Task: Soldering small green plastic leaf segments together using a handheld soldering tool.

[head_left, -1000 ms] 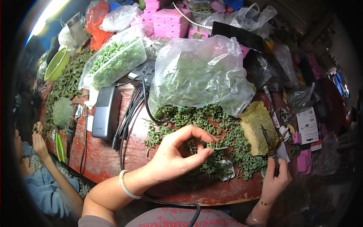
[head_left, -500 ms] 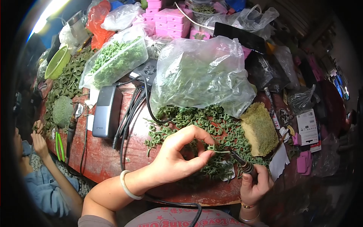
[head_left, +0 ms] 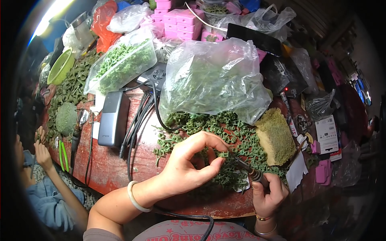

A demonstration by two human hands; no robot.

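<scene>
My left hand [head_left: 195,162] has its thumb and forefinger curled round a small green plastic piece [head_left: 224,154]. My right hand [head_left: 268,195] grips a soldering iron [head_left: 254,173], whose tip reaches the piece at the left fingertips; whether they touch I cannot tell. Beneath and beyond both hands lies a spread pile of small green plastic pieces [head_left: 209,120]. Right of the pile is a yellowish, crusted sponge-like pad [head_left: 273,136], with a white paper scrap [head_left: 296,172] below it.
The worn red table [head_left: 102,168] holds a grey power bank [head_left: 111,116], cables, a clear tray [head_left: 120,64], a large plastic bag [head_left: 213,80] and pink boxes [head_left: 181,22]. At the left a co-worker's hands [head_left: 42,154] are beside green-handled tweezers [head_left: 63,154].
My right hand has brought the soldering iron from the yellowish pad leftward to my left fingertips. My left hand stays almost in place, shifting only slightly.
</scene>
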